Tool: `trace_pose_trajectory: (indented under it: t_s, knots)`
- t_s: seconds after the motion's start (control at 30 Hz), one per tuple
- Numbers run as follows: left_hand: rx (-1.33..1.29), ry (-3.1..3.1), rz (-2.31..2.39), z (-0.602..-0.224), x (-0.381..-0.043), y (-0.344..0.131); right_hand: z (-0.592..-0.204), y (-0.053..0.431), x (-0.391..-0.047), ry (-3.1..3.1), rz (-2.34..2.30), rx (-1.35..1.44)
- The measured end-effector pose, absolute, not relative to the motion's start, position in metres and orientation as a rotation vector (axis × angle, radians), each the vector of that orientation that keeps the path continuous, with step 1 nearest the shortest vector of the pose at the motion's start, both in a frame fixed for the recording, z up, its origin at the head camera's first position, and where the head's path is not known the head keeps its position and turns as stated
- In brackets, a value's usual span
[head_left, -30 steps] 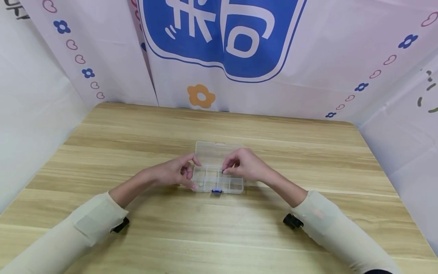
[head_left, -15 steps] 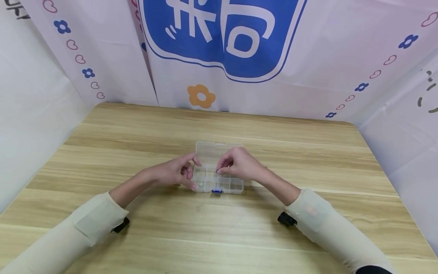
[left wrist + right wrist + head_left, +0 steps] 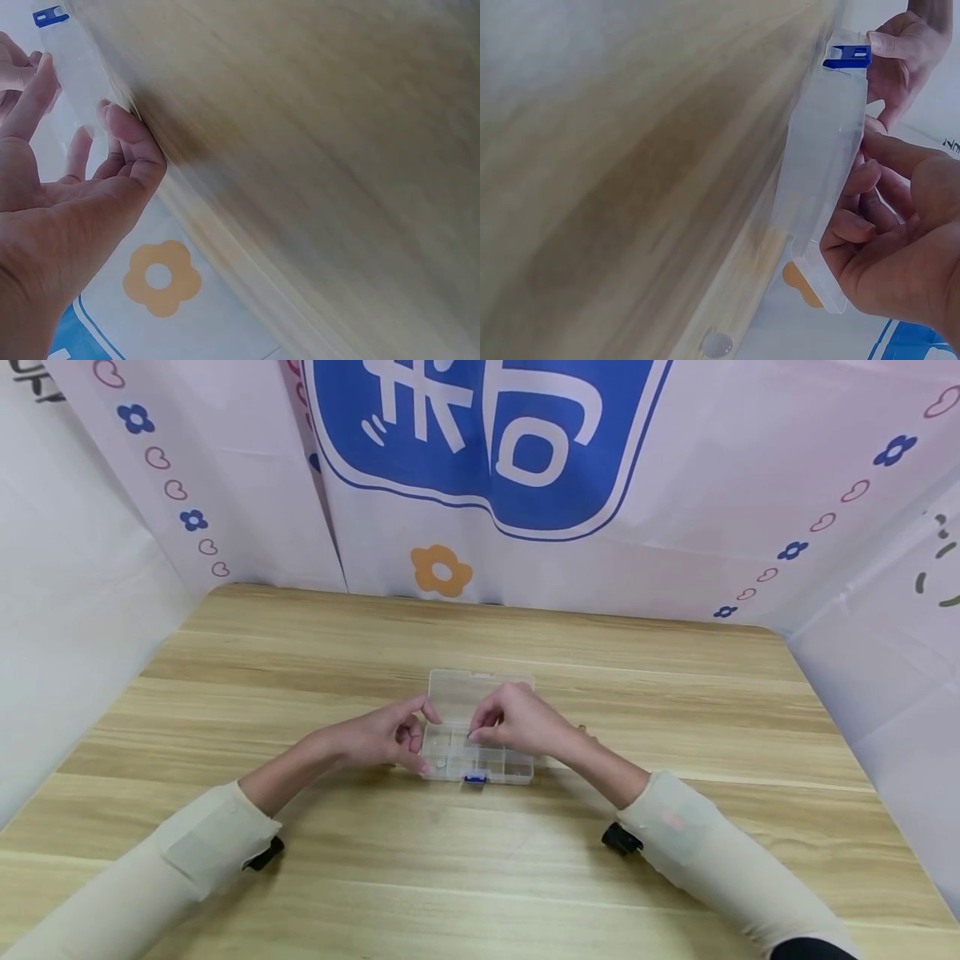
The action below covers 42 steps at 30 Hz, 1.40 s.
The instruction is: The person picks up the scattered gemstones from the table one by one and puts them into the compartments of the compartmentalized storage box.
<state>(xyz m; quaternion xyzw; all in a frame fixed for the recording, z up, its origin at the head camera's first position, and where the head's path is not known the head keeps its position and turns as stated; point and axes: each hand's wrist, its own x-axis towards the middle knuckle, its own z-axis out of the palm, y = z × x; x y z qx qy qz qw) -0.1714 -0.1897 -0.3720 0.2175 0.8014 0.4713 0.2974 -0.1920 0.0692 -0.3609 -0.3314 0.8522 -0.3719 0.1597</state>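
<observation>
A clear plastic compartment box point(image 3: 491, 766) sits on the table with its lid point(image 3: 452, 693) tipped back and a blue latch point(image 3: 476, 778) at the front. My left hand point(image 3: 378, 739) holds the box at its left end, thumb at the front corner and index finger near the back one. Over the middle back compartments, my right hand point(image 3: 519, 720) pinches a tiny dark piece point(image 3: 470, 735) between thumb and index finger; its kind is too small to tell. One small round pale piece point(image 3: 441, 764) lies in the front left compartment. In the right wrist view, the fingers hide the box's inside.
The wood-grain table point(image 3: 465, 868) reaches back to a printed cloth point(image 3: 645, 560). A small brownish thing point(image 3: 582, 728) shows just behind my right wrist. In the right wrist view, a clear round piece point(image 3: 717, 345) lies near the bottom edge.
My right hand has moved left over the box with the tiny dark piece, from the right part to the middle. The left hand and the box have stayed in place.
</observation>
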Motion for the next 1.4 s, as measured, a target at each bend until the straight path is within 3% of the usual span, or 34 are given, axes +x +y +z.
trace_pose_trajectory:
  t_s: [0.53, 1.4]
  knots:
    - [0.557, 2.135, 1.252, -0.369, -0.17, -0.186, -0.355, 0.078, -0.19, 2.482, -1.032, -0.923]
    - [0.56, 2.135, 1.261, -0.372, -0.171, -0.188, -0.36, 0.14, -0.193, 2.565, -1.091, -0.756]
